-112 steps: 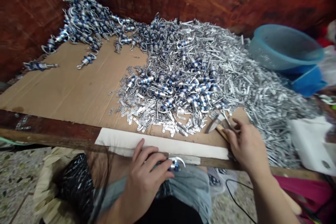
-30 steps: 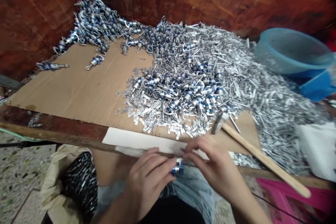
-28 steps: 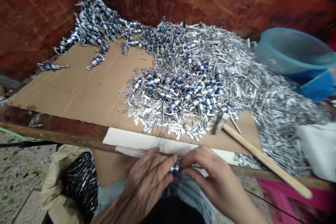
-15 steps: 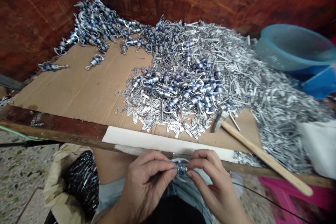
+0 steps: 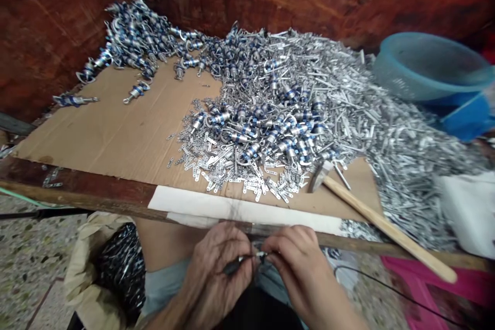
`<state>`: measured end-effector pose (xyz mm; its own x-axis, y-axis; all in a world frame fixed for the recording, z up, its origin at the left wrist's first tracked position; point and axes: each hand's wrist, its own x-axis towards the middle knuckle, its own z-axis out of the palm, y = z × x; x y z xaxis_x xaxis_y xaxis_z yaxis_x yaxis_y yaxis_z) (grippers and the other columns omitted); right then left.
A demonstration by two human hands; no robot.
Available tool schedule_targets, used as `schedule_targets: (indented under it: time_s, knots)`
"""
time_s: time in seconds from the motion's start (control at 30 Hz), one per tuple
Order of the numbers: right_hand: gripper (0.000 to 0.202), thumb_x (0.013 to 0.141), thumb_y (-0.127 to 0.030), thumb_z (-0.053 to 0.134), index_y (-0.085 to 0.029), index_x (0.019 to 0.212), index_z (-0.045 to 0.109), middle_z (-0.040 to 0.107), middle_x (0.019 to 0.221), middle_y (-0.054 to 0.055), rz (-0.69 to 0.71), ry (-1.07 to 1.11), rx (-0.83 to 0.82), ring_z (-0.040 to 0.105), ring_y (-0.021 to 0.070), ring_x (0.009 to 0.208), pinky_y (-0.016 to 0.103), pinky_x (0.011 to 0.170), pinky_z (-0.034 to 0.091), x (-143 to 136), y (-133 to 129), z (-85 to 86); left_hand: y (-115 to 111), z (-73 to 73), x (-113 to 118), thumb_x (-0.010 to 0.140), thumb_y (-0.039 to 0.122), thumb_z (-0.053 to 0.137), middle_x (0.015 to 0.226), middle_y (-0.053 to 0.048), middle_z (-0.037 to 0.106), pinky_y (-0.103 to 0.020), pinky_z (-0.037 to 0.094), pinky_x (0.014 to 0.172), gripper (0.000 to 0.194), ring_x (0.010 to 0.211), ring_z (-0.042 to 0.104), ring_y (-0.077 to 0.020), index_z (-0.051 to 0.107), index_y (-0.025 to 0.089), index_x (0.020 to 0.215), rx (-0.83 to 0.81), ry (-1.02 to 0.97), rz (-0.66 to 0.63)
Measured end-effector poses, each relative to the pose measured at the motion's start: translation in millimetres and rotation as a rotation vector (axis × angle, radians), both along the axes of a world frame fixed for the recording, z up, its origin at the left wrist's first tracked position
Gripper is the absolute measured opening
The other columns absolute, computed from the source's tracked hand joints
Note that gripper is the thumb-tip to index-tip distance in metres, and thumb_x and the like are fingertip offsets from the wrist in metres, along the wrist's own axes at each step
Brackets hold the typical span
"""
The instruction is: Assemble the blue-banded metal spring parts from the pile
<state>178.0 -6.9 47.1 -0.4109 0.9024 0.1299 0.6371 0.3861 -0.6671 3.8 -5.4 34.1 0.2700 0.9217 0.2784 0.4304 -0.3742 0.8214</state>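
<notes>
Below the table's front edge, my left hand (image 5: 222,265) is closed on a small metal part, with a dark shape showing at its palm and thumb. My right hand (image 5: 296,263) pinches the same small part (image 5: 260,254) from the other side; fingers and blur hide most of it. On the cardboard (image 5: 119,129) beyond lie blue-and-silver metal assemblies (image 5: 288,136) over many small flat plates (image 5: 255,185) with holes. More assemblies (image 5: 135,36) are heaped at the back left.
A wooden-handled hammer (image 5: 381,224) lies at the right, beside a large pile of metal pins (image 5: 394,139). Behind are blue tubs (image 5: 429,69). A white strip (image 5: 232,209) runs along the front edge. A paper bag (image 5: 83,273) of dark parts stands lower left.
My hands have drawn closer together and turned round the part, whose blue body and ring are now mostly hidden. The view has shifted slightly.
</notes>
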Motion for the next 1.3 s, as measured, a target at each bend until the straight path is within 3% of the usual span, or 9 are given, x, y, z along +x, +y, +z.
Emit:
schedule_targets:
  time_s: [0.1, 0.23, 0.37, 0.47, 0.57, 0.73, 0.93, 1.07, 1.3]
  knots:
    - [0.016, 0.083, -0.006, 0.047, -0.020, 0.083, 0.053, 0.059, 0.078, 0.000, -0.061, -0.004, -0.068, 0.051, 0.0153, 0.074, 0.030, 0.069, 0.034, -1.2, -1.2, -6.6, -1.1, -13.2, -0.8, 0.083, 0.014, 0.058, 0.075, 0.000, 0.067, -0.033, 0.046, 0.092, 0.009, 0.074, 0.062, -0.0123, 0.065, 0.018, 0.085, 0.178, 0.080, 0.003]
    - [0.014, 0.083, -0.010, 0.052, -0.022, 0.079, 0.057, 0.060, 0.075, -0.001, -0.151, -0.092, -0.147, 0.051, 0.0166, 0.074, 0.032, 0.071, 0.031, -2.3, 2.7, -18.3, -1.0, -39.7, -3.8, 0.085, 0.025, 0.060, 0.098, -0.001, 0.070, -0.046, 0.025, 0.110, 0.018, 0.100, 0.057, -0.0190, 0.065, 0.017, 0.101, 0.484, 0.301, -0.006]
    - [0.007, 0.080, -0.017, 0.061, -0.023, 0.075, 0.060, 0.060, 0.077, 0.000, -0.215, -0.152, -0.157, 0.050, 0.0188, 0.078, 0.032, 0.071, 0.030, 3.6, 15.5, -19.6, -1.1, -53.8, -5.9, 0.084, 0.027, 0.061, 0.105, 0.000, 0.068, -0.054, 0.012, 0.113, 0.026, 0.105, 0.053, -0.0218, 0.063, 0.019, 0.109, 0.509, 0.416, -0.013]
    - [0.004, 0.082, -0.021, 0.060, -0.023, 0.079, 0.060, 0.060, 0.080, 0.001, -0.148, -0.118, -0.154, 0.050, 0.0190, 0.081, 0.032, 0.071, 0.032, 8.5, 36.0, -14.9, -1.8, -49.4, -3.0, 0.086, 0.030, 0.058, 0.099, 0.000, 0.068, -0.053, 0.010, 0.114, 0.025, 0.106, 0.053, -0.0211, 0.062, 0.020, 0.109, 0.409, 0.448, -0.007]
    - [0.011, 0.087, -0.021, 0.053, -0.024, 0.086, 0.064, 0.059, 0.084, 0.003, -0.048, -0.210, -0.008, 0.047, 0.0196, 0.083, 0.033, 0.072, 0.031, 6.7, 62.8, -11.7, -1.1, -38.5, 1.6, 0.086, 0.031, 0.058, 0.090, 0.001, 0.066, -0.050, 0.010, 0.114, 0.022, 0.100, 0.054, -0.0188, 0.064, 0.020, 0.104, 0.323, 0.459, 0.013]
    - [0.015, 0.087, -0.018, 0.052, -0.022, 0.079, 0.064, 0.058, 0.086, 0.003, 0.129, -0.359, 0.016, 0.045, 0.0203, 0.085, 0.035, 0.076, 0.030, -0.1, 87.2, -4.9, 1.2, -26.8, 3.6, 0.087, 0.026, 0.055, 0.084, 0.000, 0.064, -0.048, 0.022, 0.111, 0.018, 0.092, 0.057, -0.0178, 0.064, 0.019, 0.102, 0.260, 0.393, 0.038]
    - [0.013, 0.091, -0.019, 0.046, -0.022, 0.086, 0.057, 0.060, 0.083, 0.001, 0.055, -0.089, -0.130, 0.050, 0.0163, 0.082, 0.030, 0.074, 0.033, 7.8, 50.7, -0.2, 1.4, -28.6, 0.7, 0.087, 0.025, 0.056, 0.082, -0.001, 0.067, -0.045, 0.036, 0.106, 0.013, 0.094, 0.058, -0.0187, 0.064, 0.017, 0.093, 0.245, 0.204, 0.063]
    - [0.013, 0.087, -0.016, 0.052, -0.025, 0.084, 0.061, 0.059, 0.080, 0.000, 0.014, -0.114, -0.219, 0.050, 0.0168, 0.081, 0.030, 0.073, 0.035, 1.6, 27.8, -11.0, 1.8, -31.5, 0.4, 0.084, 0.019, 0.060, 0.076, 0.000, 0.067, -0.047, 0.035, 0.106, 0.006, 0.093, 0.059, -0.0181, 0.065, 0.017, 0.085, 0.264, 0.146, 0.072]
    - [0.014, 0.077, -0.028, 0.064, -0.021, 0.073, 0.053, 0.056, 0.075, 0.000, -0.240, 0.009, -0.272, 0.051, 0.0171, 0.073, 0.030, 0.065, 0.039, 0.3, 38.6, -14.8, 5.2, -31.7, -3.4, 0.082, 0.023, 0.063, 0.078, 0.001, 0.069, -0.049, 0.039, 0.104, 0.006, 0.091, 0.062, -0.0171, 0.066, 0.019, 0.086, 0.333, 0.181, 0.035]
